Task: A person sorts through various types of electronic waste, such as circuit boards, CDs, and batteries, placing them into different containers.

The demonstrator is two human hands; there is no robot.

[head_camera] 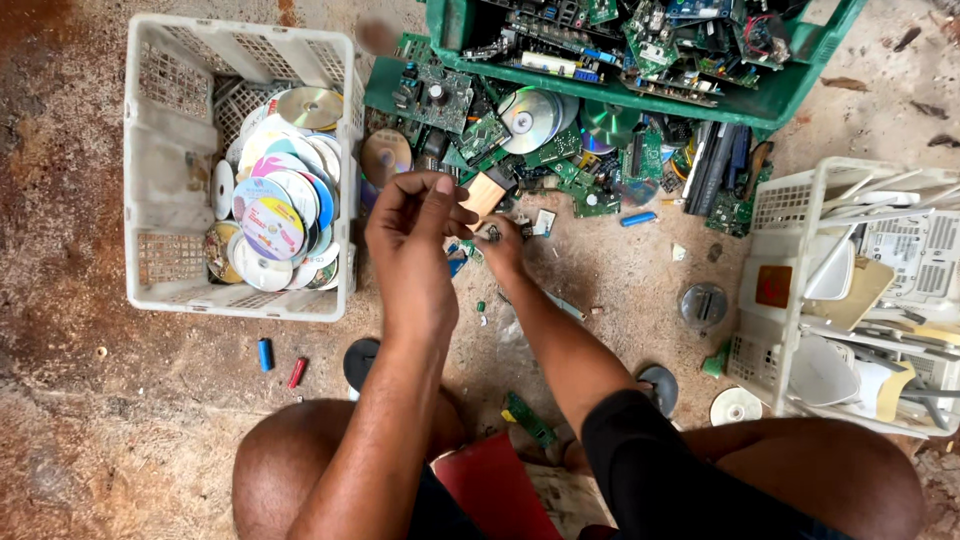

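While I look down from the head view, my two hands meet at the centre of the frame above the dirt floor (120,420). My left hand (415,215) is bent at the wrist, its fingers curled and pinched together at the tips toward the right hand. My right hand (500,245) is closed on a small dark part (492,234); it is too small for me to tell its long axis or which way it points. Both forearms run up from the bottom of the frame, converging. A tan square piece (483,192) lies just above the hands. The white basket of discs (240,160) sits upper left, the green crate of circuit boards (640,90) along the top.
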